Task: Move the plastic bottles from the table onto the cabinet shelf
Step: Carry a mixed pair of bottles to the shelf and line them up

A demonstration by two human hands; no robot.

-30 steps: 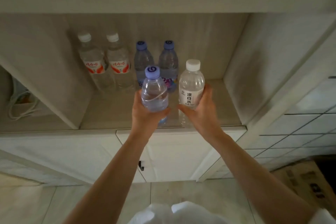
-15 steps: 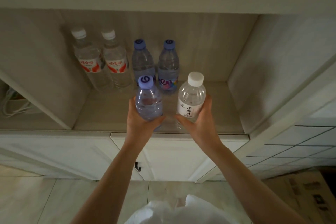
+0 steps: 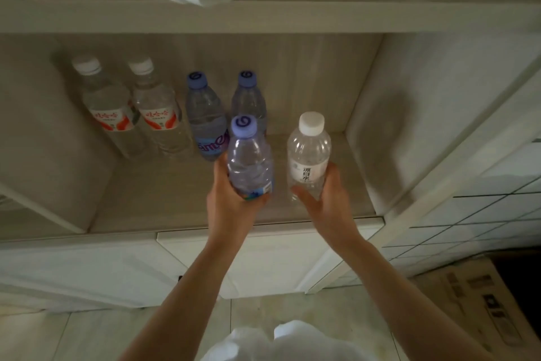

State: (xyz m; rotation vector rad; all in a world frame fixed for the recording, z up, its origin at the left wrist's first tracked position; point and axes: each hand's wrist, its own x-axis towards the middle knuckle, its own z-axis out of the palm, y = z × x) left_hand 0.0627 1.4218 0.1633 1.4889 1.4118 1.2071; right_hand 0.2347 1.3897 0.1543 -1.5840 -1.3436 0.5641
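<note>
1. The left hand (image 3: pixel 231 199) grips a blue-capped bottle (image 3: pixel 248 161), now farther over the shelf (image 3: pixel 164 193) than a second ago.
2. The right hand (image 3: pixel 328 202) grips a white-capped bottle (image 3: pixel 308 155), likewise farther in.
3. Four bottles (image 3: pixel 175 114) stand unmoved at the shelf's back.

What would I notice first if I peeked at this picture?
Two hands in the middle, each holding a bottle over the shelf: the left hand grips a purple-capped bottle, the right hand a white-capped bottle. Behind them, four more bottles stand in a row at the back.
</note>
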